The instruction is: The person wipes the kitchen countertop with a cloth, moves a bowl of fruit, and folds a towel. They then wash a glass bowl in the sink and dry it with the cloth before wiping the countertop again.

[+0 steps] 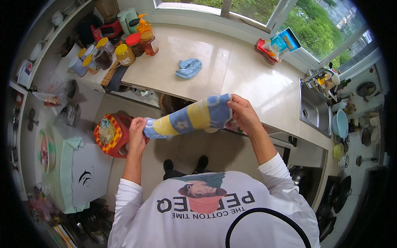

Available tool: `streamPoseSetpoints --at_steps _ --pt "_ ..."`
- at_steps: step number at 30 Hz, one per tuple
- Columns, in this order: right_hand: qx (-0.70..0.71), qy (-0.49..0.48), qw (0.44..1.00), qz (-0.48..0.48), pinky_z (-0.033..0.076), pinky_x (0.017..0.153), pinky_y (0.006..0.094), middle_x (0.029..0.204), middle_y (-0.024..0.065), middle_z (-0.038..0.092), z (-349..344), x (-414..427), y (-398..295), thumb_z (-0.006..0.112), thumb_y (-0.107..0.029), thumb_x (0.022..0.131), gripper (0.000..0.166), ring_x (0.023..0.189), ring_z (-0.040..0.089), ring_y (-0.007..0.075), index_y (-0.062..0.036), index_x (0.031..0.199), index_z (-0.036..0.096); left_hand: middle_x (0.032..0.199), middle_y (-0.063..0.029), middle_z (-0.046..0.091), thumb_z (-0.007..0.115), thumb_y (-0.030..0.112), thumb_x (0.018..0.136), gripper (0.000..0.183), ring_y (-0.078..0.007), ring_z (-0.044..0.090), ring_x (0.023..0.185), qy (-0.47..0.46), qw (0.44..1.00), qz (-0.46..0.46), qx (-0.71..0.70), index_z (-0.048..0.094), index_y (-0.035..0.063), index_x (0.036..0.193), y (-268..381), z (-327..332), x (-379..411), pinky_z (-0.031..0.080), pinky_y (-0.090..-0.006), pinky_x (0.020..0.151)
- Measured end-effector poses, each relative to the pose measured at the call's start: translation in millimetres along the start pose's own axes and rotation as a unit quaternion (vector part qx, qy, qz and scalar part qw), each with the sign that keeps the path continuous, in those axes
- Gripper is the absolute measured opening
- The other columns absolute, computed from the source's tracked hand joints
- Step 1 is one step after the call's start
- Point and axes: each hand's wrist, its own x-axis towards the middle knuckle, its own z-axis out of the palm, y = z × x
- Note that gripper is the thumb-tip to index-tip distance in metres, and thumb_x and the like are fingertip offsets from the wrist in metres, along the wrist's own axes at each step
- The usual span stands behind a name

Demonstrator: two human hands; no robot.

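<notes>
A blue and yellow checked towel (189, 117) with a flower pattern stretches between my two hands, in the air before the counter's front edge. My left hand (137, 131) grips its narrower, bunched end. At the wider end, my right hand (243, 113) pinches the corner between thumb and fingers. On the countertop (248, 71) beyond the towel lies a crumpled light-blue cloth (189, 68), touched by neither hand.
Several jars (125, 55) and a pump bottle (143, 24) crowd the counter's left end. A red stool (119, 135) stands left of my left hand. A steel sink (315, 110) is at the right. A snack bag (283, 45) leans by the window.
</notes>
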Motion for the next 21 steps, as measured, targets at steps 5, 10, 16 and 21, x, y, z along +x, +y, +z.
streamPoseSetpoints --at_steps 5,10,16,21 --pt "-0.243 0.069 0.96 -0.119 0.039 0.054 0.0174 0.066 -0.0044 0.056 -2 20 27 0.052 -0.007 0.084 0.012 0.06 0.048 0.0026 0.0002 0.091 0.06 0.094 -0.0041 0.056 0.056 -0.004 0.079 0.041 -0.0089 0.052 0.082 -0.103 0.991 0.022 0.08 0.046 0.0008 0.118 44 -28 9 0.042 -0.0199 0.074" --pt "-0.253 0.202 0.925 -0.199 0.035 0.051 0.0185 0.06 -0.0054 0.046 50 36 41 0.056 -0.003 0.082 0.015 0.055 0.039 0.0029 0.001 0.096 0.058 0.092 -0.0031 0.056 0.054 -0.01 0.073 0.039 -0.0095 0.052 0.08 -0.14 0.965 0.072 0.209 0.054 0.0018 0.11 78 -73 20 0.041 -0.0196 0.073" --pt "-0.313 0.124 0.927 -0.164 0.039 0.058 0.0179 0.07 -0.0035 0.054 107 50 57 0.056 -0.005 0.083 0.021 0.063 0.046 0.0042 -0.0017 0.104 0.059 0.077 -0.0064 0.054 0.058 -0.002 0.074 0.015 -0.017 0.054 0.069 -0.074 0.849 0.263 0.453 0.061 0.0012 0.088 122 -127 41 0.042 -0.0256 0.063" --pt "-0.357 0.087 0.918 -0.151 0.042 0.062 0.0198 0.075 -0.0013 0.057 151 47 65 0.058 -0.006 0.081 0.015 0.067 0.05 0.0055 -0.0026 0.096 0.06 0.074 -0.0062 0.053 0.06 -0.001 0.073 0.012 -0.0156 0.052 0.065 -0.051 0.843 0.281 0.457 0.061 0.0012 0.085 145 -163 44 0.042 -0.0251 0.059"
